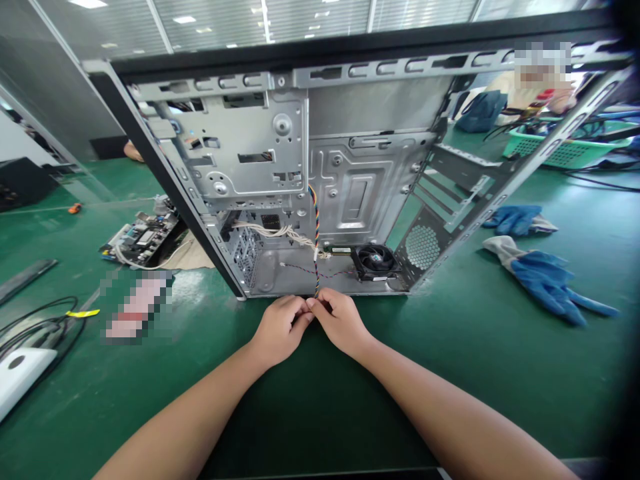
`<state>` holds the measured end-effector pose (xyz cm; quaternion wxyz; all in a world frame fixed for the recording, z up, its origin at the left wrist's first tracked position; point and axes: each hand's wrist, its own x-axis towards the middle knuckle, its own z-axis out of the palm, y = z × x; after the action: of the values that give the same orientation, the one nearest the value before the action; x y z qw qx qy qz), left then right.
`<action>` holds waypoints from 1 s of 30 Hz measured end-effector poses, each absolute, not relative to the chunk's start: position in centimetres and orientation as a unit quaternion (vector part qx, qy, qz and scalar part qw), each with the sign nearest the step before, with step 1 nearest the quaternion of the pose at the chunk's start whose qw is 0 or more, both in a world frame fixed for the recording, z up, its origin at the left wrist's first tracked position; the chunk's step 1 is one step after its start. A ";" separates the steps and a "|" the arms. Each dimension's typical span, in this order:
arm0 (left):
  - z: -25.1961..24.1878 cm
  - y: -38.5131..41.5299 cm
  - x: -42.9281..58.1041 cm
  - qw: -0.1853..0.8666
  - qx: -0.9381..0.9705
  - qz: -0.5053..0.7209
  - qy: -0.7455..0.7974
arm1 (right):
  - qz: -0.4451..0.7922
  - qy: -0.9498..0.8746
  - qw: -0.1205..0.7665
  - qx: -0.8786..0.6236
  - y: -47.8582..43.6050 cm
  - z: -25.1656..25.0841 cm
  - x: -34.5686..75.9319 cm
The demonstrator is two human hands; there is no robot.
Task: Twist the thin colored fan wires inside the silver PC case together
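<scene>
Cable [317, 223] handling apparently in hand: left fingers [302, 325], right fingers [321, 311] pinch lower end, contact partly hidden; next move likely wants slack.

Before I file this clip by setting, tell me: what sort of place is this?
Probably a computer workshop: an open metal PC case stands on the green worktop, a circuit board lies to its left, and blue work gloves lie to its right.

Hands [284, 328] [344, 321] pinching multicoloured cable [317, 227], open computer case [373, 103]
</scene>
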<state>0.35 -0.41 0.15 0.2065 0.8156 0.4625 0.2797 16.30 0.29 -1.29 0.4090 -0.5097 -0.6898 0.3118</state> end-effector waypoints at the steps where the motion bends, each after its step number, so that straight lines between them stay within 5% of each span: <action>1: 0.1 -0.4 0.4 0.207 0.815 0.281 0.463 | 0.312 -0.690 0.409 -0.510 0.3 -1.3 16.3; 30: 0.1 -0.4 0.3 0.197 0.822 0.271 0.460 | 0.308 -0.693 0.411 -0.506 0.2 -1.4 16.3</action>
<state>0.30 -0.42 0.13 0.1969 0.8222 0.4602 0.2709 16.27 0.23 -1.44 0.4113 -0.5057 -0.6932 0.3077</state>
